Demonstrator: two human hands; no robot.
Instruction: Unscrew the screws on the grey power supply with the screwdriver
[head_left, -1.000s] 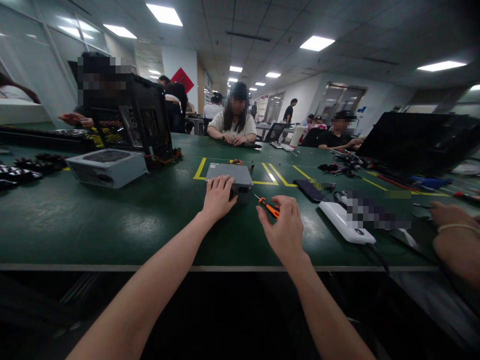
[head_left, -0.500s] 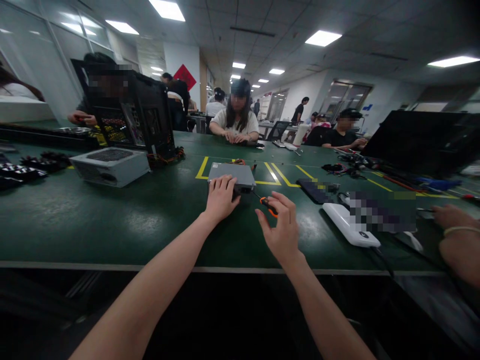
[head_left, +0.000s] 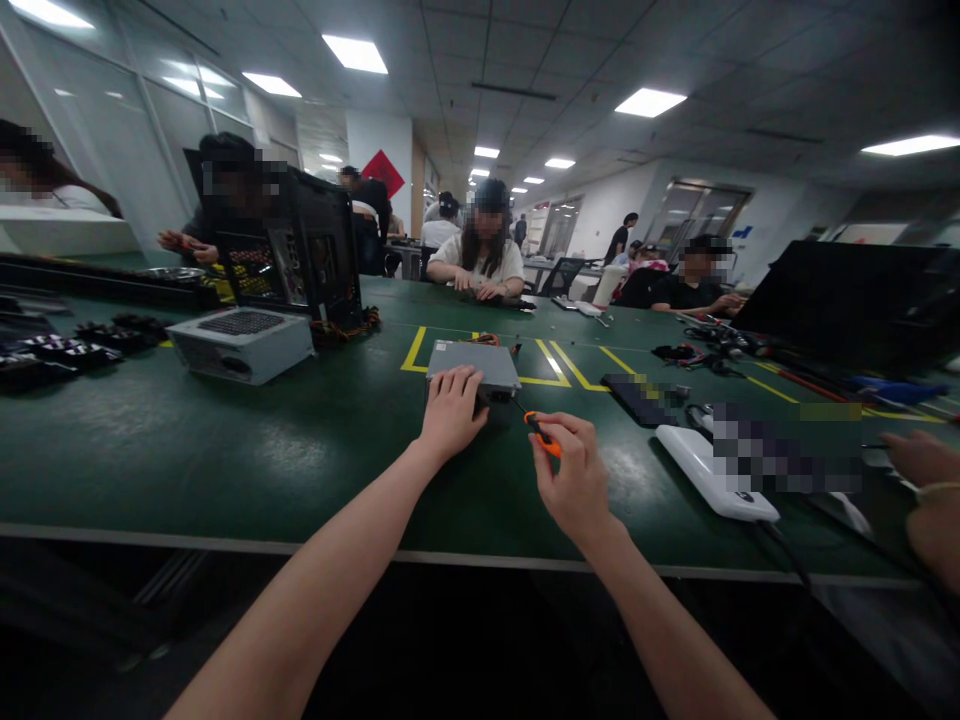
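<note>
A flat grey computer power supply (head_left: pixel 480 364) lies on the green table (head_left: pixel 360 490) in front of me, with a bundle of coloured wires behind it. Across its near left part, my left hand (head_left: pixel 452 412) grips it, fingers over the top and thumb at the front side. My right hand (head_left: pixel 574 470) is closed around the orange and black handle of a screwdriver (head_left: pixel 545 436). The thin shaft points up and left to the right front corner of the power supply. Whether its tip sits in a screw is too small to tell.
Left stands a larger power supply (head_left: pixel 244 343) before an open black computer case (head_left: pixel 319 240). At right lie a white power bank (head_left: pixel 712 470), a dark phone-like slab (head_left: pixel 637 398) and cables. A neighbour's hand (head_left: pixel 930 465) reaches in at the right edge. Another person (head_left: pixel 484 245) sits opposite.
My right fingers have closed more tightly round the screwdriver handle. My left hand keeps its place on the power supply. The view has tilted slightly, shifting everything down and right.
</note>
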